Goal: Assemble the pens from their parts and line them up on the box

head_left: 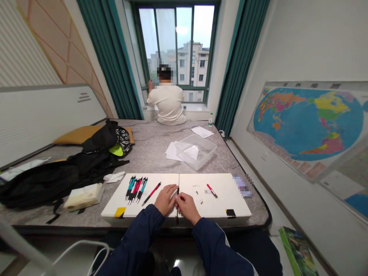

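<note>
My left hand (165,200) and my right hand (187,207) meet over the seam between two white boxes. A small black pen part (178,190) sticks up between them; my left fingers close around it. My right fingers are pinched together, hiding whatever they hold. Beside my left hand lies a red and black pen (151,193). Several blue and red pens (136,189) lie grouped farther left. On the right box lie a red pen piece (212,190) and a few tiny parts (197,192).
The white boxes (241,207) stand at the near edge of the grey table (149,161). Beyond them are a clear plastic bin (198,163) and papers (172,150). A tissue pack (84,196) and black backpack (57,176) lie left. Another person (168,101) sits facing the window.
</note>
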### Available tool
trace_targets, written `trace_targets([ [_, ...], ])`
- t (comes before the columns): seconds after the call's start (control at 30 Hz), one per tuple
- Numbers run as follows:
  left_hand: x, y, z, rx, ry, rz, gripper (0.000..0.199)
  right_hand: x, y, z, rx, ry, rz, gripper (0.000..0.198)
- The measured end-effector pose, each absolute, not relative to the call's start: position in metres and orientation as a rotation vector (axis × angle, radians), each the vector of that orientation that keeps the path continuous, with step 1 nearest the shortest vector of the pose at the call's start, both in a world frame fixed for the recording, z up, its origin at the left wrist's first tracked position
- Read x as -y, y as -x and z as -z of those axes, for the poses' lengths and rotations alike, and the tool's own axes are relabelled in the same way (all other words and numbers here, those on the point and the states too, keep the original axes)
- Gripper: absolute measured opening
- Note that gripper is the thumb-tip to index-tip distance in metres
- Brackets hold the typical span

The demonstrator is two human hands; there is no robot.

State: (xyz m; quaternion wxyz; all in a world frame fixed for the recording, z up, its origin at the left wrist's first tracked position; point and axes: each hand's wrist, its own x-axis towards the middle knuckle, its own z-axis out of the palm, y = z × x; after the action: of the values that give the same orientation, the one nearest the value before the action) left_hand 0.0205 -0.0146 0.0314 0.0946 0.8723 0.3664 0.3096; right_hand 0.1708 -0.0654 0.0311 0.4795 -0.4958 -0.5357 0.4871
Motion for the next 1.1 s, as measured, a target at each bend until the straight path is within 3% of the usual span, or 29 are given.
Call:
trace_targets([
  [0.2,0.015,-0.019,-0.025,-1.065,-2.651,-0.751,0.042,0.064,-0.17,-0.025,1.348,1.232,-1.143,0.031],
  [0.73,0.016,-0.021,-0.024,-1.103,-2.566,-0.891,0.029,0.083,-0.171,-0.047,1.566,1.348,-0.974,0.032],
  [1.1,0.011,-0.019,-0.02,-0.98,-2.57,-0.999,0.02,0.109,-0.294,-0.077,1.587,1.719,-0.515,0.037],
])
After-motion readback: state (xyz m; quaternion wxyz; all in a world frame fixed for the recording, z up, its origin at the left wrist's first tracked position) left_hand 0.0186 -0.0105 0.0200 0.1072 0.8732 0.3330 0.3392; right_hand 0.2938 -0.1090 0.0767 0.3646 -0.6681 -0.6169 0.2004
